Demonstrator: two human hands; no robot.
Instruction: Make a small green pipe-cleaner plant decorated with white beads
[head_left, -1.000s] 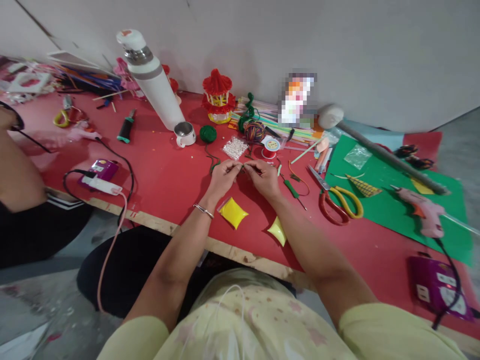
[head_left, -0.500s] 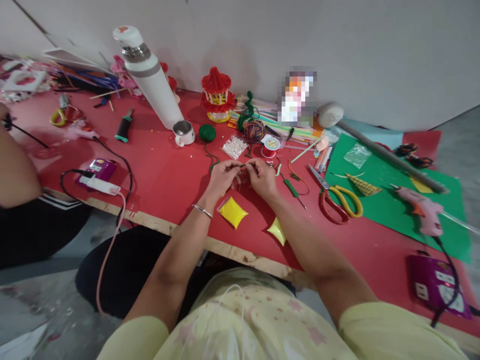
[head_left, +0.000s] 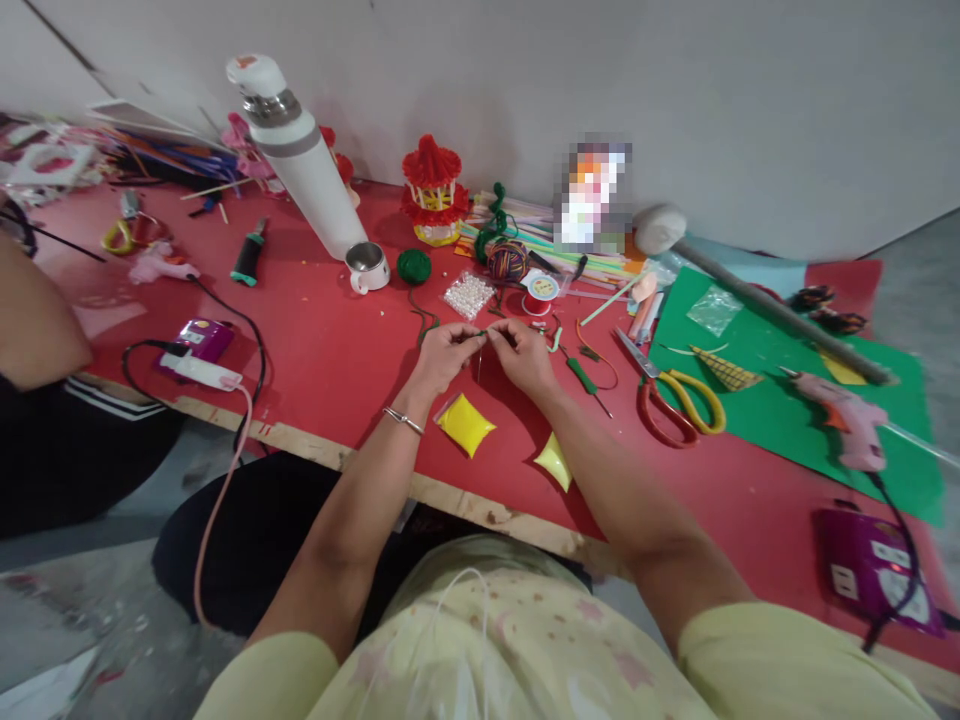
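My left hand is closed in a pinch on a small dark green piece, too small to name. Below these fingertips hangs a thin pale strand, thread or wire. Close beside it, my right hand also pinches, its fingertips almost touching the left ones; what they hold is hidden. A bag of white beads lies just beyond my hands, near a spool of red thread. Nearer my body are a yellow packet and a paler yellow packet beside my right forearm.
To the right lie a green-handled crochet hook, scissors and a pink glue gun. A white bottle, a cup and green yarn stand behind. Another person's arm is at the left.
My fingertips have shifted slightly and drawn a little apart. The thin strand under my left fingers shows more clearly now. The other person's arm at the left has moved slightly.
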